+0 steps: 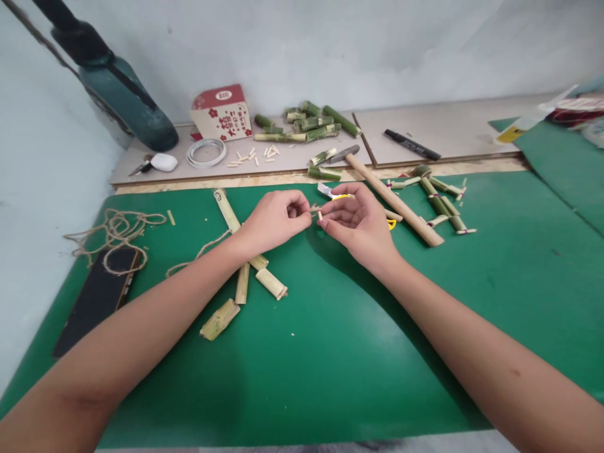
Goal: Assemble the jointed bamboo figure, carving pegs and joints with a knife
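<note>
Head camera, and nearest, pale bamboo pieces [270, 283] lie left of the hammer [396, 201]. Just left of its handle, the left hand [274, 220] pinches a frayed twine end [314, 208] while the right hand [361, 229] grips a small wooden peg [320, 216]! Beyond the hammer, green bamboo lengths [323, 132] sit piled.

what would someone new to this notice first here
Probably the left hand, pinching twine, and the right hand, holding a small stick, close together above the green mat. Next, the hammer slanting beyond the right hand, its head toward the wall. Then the big teal bottle at the back left.
</note>
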Demonstrator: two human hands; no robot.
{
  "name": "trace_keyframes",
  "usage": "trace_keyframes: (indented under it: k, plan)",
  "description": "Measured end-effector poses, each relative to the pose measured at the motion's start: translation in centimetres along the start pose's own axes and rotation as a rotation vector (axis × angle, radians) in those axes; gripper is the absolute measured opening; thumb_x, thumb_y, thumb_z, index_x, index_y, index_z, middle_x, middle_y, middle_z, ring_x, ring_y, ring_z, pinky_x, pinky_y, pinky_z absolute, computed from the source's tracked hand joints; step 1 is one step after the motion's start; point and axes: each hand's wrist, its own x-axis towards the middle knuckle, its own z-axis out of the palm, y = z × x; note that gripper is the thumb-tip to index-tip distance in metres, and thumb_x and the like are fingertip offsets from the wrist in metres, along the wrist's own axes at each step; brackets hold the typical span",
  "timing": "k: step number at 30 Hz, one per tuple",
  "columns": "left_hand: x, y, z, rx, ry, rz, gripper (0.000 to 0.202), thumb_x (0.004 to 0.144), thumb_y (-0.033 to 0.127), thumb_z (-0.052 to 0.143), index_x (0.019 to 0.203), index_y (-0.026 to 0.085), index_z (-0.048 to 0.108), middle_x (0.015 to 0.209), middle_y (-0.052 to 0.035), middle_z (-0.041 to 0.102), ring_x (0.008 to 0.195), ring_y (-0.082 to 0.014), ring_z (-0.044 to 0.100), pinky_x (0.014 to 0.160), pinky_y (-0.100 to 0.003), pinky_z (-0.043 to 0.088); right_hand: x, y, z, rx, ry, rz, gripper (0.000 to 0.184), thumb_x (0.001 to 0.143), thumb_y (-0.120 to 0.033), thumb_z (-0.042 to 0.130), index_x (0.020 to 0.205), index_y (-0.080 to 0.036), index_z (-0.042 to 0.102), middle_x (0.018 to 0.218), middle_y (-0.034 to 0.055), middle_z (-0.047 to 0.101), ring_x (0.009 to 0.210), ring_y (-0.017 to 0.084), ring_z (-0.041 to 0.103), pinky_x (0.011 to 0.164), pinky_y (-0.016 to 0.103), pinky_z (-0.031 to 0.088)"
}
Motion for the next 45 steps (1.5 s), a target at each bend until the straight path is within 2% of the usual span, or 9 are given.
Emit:
trace_keyframes:
  k: [5,7,12,18,24,29,32,38,45]
  plan:
    - [0.02,-0.04,0.03,-0.004,-0.001,-0.002,0.008,0.082,0.026,0.067,0.081,0.018,0.068,0.066,0.0019,0.063,0.061,-0.0118,0.053,0.060,-0.028,0.037,0.23,0.34,-0.16,0.020,-0.038,-0.001,0.055,0.074,-0.029,0.087,0.117,-0.029,0.052,0.093,-0.0017,0.069,0.080,0.016,0.072,0.081,0.034,0.064]
    - [0.01,-0.10,0.02,0.000,-0.006,0.005,0.009,0.083,0.027,0.067,0.083,0.018,0.069,0.066,0.0023,0.062,0.061,-0.0117,0.053,0.060,-0.028,0.037,0.20,0.38,-0.15,0.009,-0.037,0.004,0.056,0.073,-0.027,0.086,0.118,-0.028,0.053,0.094,-0.0021,0.067,0.077,0.015,0.071,0.078,0.031,0.064]
    - [-0.02,-0.10,0.06,0.004,-0.015,0.023,0.008,0.083,0.026,0.067,0.084,0.018,0.069,0.067,0.0030,0.060,0.061,-0.0112,0.051,0.060,-0.028,0.037,0.06,0.44,-0.10,-0.073,-0.005,-0.015,0.055,0.075,-0.026,0.083,0.123,-0.029,0.055,0.118,0.0020,0.057,0.073,0.010,0.068,0.063,0.024,0.060]
    - [-0.16,0.10,0.05,0.007,-0.047,0.048,0.010,0.085,0.028,0.069,0.085,0.018,0.072,0.066,0.0029,0.059,0.061,-0.0109,0.051,0.059,-0.027,0.036,0.12,0.51,-0.19,-0.092,-0.010,-0.008,0.055,0.076,-0.025,0.083,0.124,-0.030,0.056,0.124,0.0037,0.058,0.072,0.010,0.068,0.063,0.025,0.061]
    - [-0.21,0.25,0.03,0.024,-0.055,0.047,0.010,0.083,0.026,0.070,0.085,0.018,0.075,0.064,0.0028,0.060,0.059,-0.0107,0.050,0.059,-0.027,0.037,0.23,0.50,-0.22,-0.047,-0.042,0.013,0.054,0.075,-0.026,0.085,0.122,-0.028,0.058,0.119,0.0041,0.067,0.072,0.012,0.069,0.071,0.031,0.064]
    - [-0.18,0.18,0.02,0.017,-0.047,0.056,0.010,0.084,0.026,0.070,0.086,0.018,0.076,0.063,0.0032,0.060,0.059,-0.0104,0.050,0.059,-0.026,0.036,0.34,0.47,-0.14,0.001,-0.077,0.012,0.047,0.075,-0.028,0.086,0.115,-0.026,0.061,0.098,0.0009,0.073,0.080,0.017,0.073,0.083,0.037,0.065]
    - [-0.21,0.21,0.05,0.014,-0.045,0.056,0.010,0.084,0.026,0.070,0.087,0.018,0.076,0.063,0.0033,0.059,0.059,-0.0103,0.050,0.058,-0.026,0.036,0.40,0.53,-0.10,0.023,-0.074,0.016,0.045,0.073,-0.028,0.088,0.111,-0.025,0.064,0.094,0.0006,0.074,0.085,0.018,0.075,0.087,0.038,0.065]
    - [-0.24,0.26,0.13,0.018,-0.041,0.049,0.012,0.085,0.028,0.070,0.088,0.018,0.076,0.063,0.0029,0.059,0.059,-0.0109,0.050,0.058,-0.027,0.035,0.36,0.67,-0.11,0.048,-0.067,0.031,0.042,0.073,-0.034,0.092,0.107,-0.025,0.068,0.094,0.0016,0.076,0.085,0.019,0.074,0.086,0.039,0.066]
    - [-0.16,0.14,0.10,0.030,-0.035,0.057,0.011,0.085,0.026,0.069,0.087,0.018,0.075,0.065,0.0021,0.062,0.061,-0.0114,0.052,0.060,-0.027,0.037,0.28,0.36,0.07,0.049,-0.073,0.014,0.037,0.076,-0.045,0.092,0.099,-0.022,0.073,0.084,0.0018,0.074,0.077,0.019,0.072,0.079,0.039,0.065]
